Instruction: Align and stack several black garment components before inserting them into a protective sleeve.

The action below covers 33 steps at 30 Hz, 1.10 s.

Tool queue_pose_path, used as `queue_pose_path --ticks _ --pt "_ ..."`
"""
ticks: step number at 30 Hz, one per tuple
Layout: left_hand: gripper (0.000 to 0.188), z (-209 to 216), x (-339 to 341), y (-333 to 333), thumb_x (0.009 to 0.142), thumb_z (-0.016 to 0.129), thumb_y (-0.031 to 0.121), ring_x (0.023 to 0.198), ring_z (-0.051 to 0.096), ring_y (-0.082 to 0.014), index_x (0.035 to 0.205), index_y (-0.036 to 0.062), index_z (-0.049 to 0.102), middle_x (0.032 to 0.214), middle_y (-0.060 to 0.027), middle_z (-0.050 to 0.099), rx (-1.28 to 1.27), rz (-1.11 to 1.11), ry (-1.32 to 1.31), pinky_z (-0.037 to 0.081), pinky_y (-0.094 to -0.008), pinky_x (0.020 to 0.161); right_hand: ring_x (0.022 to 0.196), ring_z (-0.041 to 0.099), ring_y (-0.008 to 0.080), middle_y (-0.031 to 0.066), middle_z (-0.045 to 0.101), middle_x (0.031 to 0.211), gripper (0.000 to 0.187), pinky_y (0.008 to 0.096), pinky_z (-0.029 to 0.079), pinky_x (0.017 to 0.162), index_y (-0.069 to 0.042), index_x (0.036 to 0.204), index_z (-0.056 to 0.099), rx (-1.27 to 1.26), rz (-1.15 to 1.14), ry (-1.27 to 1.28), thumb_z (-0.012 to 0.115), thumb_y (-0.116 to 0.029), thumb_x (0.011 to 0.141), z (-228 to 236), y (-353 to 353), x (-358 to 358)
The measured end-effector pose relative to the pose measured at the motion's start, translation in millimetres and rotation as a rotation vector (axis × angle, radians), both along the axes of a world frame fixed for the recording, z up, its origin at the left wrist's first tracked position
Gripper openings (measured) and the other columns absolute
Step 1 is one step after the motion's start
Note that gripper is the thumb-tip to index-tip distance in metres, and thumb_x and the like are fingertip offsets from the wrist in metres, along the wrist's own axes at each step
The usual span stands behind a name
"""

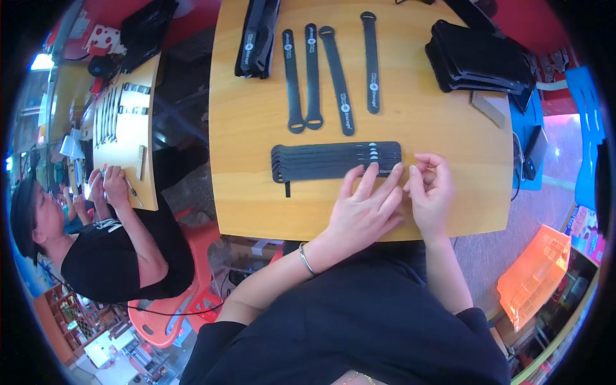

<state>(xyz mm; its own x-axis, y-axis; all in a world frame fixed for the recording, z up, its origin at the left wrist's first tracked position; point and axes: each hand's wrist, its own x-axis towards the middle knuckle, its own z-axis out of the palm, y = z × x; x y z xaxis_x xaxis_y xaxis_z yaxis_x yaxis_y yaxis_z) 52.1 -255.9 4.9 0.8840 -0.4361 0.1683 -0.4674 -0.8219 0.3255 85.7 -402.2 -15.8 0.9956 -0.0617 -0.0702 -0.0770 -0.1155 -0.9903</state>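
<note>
A fanned row of black cable straps (314,163) lies crosswise on the wooden table, slotted rounded ends to the left. My left hand (367,208) rests with fingers spread, the fingertips on the lower right part of the row. At the row's right end, my right hand (431,192) is closed with its fingers curled in, near the left fingertips; what it pinches, if anything, is hidden. A short black strip (287,190) pokes out below the row's left end. Beyond lie several single straps, among them one strap (371,64) standing apart to the right.
Black strap bundles sit at the table's far left (255,45) and far right (478,61). A small wooden block (487,109) lies by the right edge. An orange basket (534,276) stands at right. Left, a person in black (115,256) works at another table (142,186).
</note>
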Motion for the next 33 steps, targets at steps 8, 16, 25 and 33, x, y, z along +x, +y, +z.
queue_pose_path --ticks 8,16,25,33 --pt "0.057 10.1 -16.9 25.2 0.075 0.07 0.032 0.132 0.039 -0.0286 0.123 0.0057 0.053 0.143 -0.01 0.042 -0.088 0.025 0.09 0.025 -0.0488 0.11 0.062 0.055 0.0051 0.0022 0.054 0.084 0.017 0.0174 0.044 0.054 -0.002 0.106 0.052 0.13 -0.016 -0.035 0.056 0.002 0.09 3.8 -4.0 -1.3" --pt "0.06 11.6 -53.9 95.7 0.08 0.068 0.028 0.133 0.038 -0.0356 0.13 -0.0007 0.048 0.141 -0.0176 0.044 -0.156 0.33 0.001 0.026 -0.0473 0.11 0.072 0.06 0.0107 0.0054 0.058 0.086 0.014 0.0213 0.05 0.062 -0.002 0.099 0.06 -0.153 0.094 -0.265 0.057 0.005 0.087 3.2 0.4 -1.7" --pt "0.069 10.1 -54.9 103.1 0.083 0.064 0.036 0.138 0.031 -0.0339 0.137 -0.0003 0.041 0.146 -0.0169 0.037 0.057 0.338 0.066 0.022 -0.0473 0.112 0.127 0.045 0.0295 0.01 0.05 0.136 0.044 0.0442 0.035 0.107 -0.004 0.125 0.056 -0.706 0.666 -0.6 0.064 -0.011 0.083 27.8 39.3 -15.4" --pt "0.068 -1.5 -49.1 104.3 0.085 0.061 0.041 0.138 0.031 -0.0313 0.137 0.0007 0.042 0.147 -0.0147 0.036 0.033 0.341 0.097 0.021 -0.0478 0.112 0.135 0.036 0.0273 0.0122 0.044 0.141 0.057 0.0461 0.028 0.111 0.0 0.132 0.048 -0.87 0.803 -0.54 0.065 -0.025 0.084 28.0 55.1 -23.6"
